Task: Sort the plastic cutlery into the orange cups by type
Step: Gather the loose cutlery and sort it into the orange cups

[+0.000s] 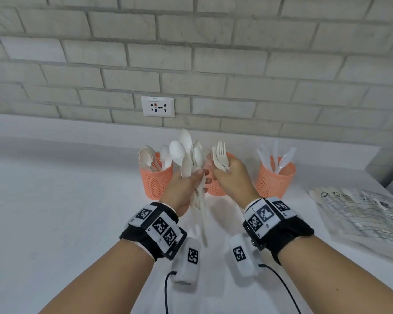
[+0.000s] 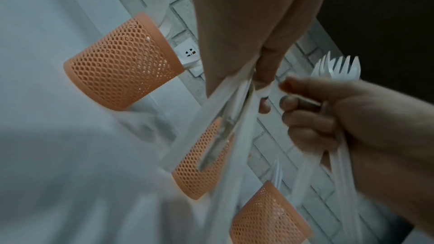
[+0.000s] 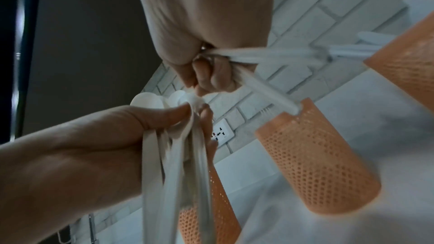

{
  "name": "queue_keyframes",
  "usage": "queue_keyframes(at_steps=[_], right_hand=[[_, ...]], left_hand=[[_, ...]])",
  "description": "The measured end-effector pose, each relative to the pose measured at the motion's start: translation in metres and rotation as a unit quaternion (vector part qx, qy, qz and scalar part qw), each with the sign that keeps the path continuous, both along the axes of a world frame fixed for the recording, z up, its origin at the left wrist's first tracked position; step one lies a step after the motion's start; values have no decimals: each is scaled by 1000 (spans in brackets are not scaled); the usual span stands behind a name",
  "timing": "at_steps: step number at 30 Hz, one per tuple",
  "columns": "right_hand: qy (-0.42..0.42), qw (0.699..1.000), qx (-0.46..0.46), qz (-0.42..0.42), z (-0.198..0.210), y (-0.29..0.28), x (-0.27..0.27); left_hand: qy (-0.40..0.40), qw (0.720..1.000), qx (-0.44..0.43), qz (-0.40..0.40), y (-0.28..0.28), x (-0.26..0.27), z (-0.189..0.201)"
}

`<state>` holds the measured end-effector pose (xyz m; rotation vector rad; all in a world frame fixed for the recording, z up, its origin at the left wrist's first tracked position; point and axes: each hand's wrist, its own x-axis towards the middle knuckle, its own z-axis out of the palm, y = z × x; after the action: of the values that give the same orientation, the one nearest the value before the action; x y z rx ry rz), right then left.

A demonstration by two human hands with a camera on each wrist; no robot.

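Observation:
Three orange mesh cups stand in a row near the wall. The left cup point(image 1: 156, 180) point(image 2: 122, 60) holds white spoons, and the right cup point(image 1: 275, 177) point(image 3: 406, 58) holds clear knives. My hands largely hide the middle cup point(image 1: 216, 189) point(image 3: 317, 164). Above and in front of it, my left hand point(image 1: 200, 175) point(image 3: 195, 110) grips a fanned bundle of white spoons point(image 1: 186, 152) by the handles. Right beside it, my right hand point(image 1: 219, 172) point(image 2: 288, 99) grips a bundle of white forks point(image 1: 221, 155) point(image 2: 338, 68), tines up. The two hands almost touch.
A crumpled clear plastic wrapper point(image 1: 361, 214) lies on the white counter point(image 1: 66, 211) at the right. A wall socket point(image 1: 158, 106) sits in the brick wall behind the cups. Black cables trail from both wrist units toward the near edge.

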<state>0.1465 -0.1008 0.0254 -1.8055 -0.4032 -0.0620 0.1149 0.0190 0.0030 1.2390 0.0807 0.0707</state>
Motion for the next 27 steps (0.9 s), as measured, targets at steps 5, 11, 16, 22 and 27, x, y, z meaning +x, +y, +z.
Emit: queue_keyframes(at_steps=[5,11,16,22,27], right_hand=[[-76,993,-91,-19,14,10,4],[-67,981,-179,-40,12,6,11],[-46,989,-140,-26,10,6,9],[-53,991,-90,-87,0,12,8],[-11,987,-87,-134,-5,13,18]], left_hand=[[-22,997,73,-12,-4,-4,-3],[17,998,62,0,1,-7,-6],[16,1000,18,-3,6,-8,-3],[9,1000,8,7,8,-4,-4],[8,1000,-10,21,5,-4,-7]])
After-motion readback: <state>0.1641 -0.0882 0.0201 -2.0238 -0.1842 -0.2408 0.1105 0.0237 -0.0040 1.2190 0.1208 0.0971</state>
